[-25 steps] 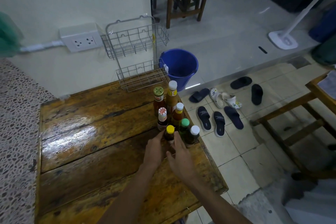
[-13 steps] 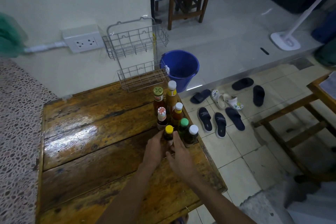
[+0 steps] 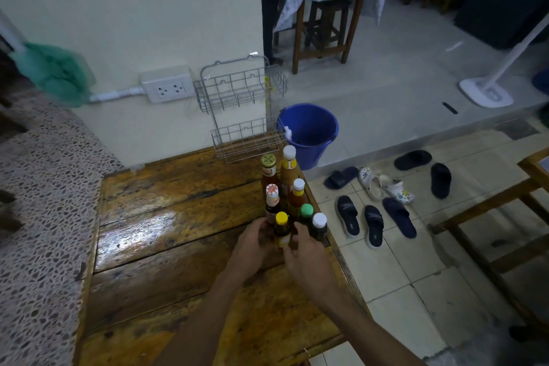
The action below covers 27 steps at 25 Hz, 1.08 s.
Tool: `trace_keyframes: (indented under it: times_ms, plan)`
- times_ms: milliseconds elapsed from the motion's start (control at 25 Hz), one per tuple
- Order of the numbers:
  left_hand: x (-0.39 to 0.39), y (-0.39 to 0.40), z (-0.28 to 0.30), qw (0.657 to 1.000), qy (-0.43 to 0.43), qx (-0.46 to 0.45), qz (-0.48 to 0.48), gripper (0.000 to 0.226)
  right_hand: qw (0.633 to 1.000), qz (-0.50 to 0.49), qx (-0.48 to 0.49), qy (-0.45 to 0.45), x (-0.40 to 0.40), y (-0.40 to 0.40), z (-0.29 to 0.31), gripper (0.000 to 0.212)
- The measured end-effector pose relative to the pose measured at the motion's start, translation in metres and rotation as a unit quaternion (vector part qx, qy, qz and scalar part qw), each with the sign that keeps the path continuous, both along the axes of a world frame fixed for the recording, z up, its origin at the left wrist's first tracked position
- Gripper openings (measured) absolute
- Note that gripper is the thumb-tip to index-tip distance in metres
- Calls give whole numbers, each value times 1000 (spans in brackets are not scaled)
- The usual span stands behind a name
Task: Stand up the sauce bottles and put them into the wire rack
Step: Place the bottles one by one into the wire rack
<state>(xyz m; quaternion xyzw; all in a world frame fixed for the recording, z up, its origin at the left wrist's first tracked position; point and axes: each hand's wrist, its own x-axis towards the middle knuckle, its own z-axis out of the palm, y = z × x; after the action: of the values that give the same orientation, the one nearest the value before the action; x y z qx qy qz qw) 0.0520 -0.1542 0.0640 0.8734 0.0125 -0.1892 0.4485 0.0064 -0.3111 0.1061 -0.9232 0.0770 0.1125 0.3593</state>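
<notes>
A: The left hand is seen cupped against the left side of the yellow-capped bottle, and the right hand is curled against its right side, so the bottle is gripped between both.

B: How is that bottle placed?

A: It is stood upright on the tabletop, at the near end of a tight cluster. Just behind it the green-capped bottle and the white-capped dark bottle are found, all upright.

B: And farther out?

A: The wire rack is set at the tabletop's far edge against the wall, with nothing seen in either of its tiers. A blue bucket is seen on the floor beside it.
</notes>
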Motion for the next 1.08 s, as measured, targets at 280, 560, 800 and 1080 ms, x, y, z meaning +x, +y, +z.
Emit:
trace_keyframes:
  times_ms: [280, 560, 800, 1080]
  plan:
    - [52, 39, 38, 992, -67, 60, 84, 63, 987, 46, 19, -155, 60, -7, 93, 34]
    - [151, 3, 55, 997, -70, 4, 32, 60, 987, 76, -39, -134, 153, 9, 79, 6]
    - [176, 10, 37, 997, -62, -41, -1, 43, 986, 109, -90, -83, 177, 14, 63, 18]
    - [200, 41, 118, 980, -167, -74, 78, 42, 989, 101, -29, -104, 200, 24, 71, 19]
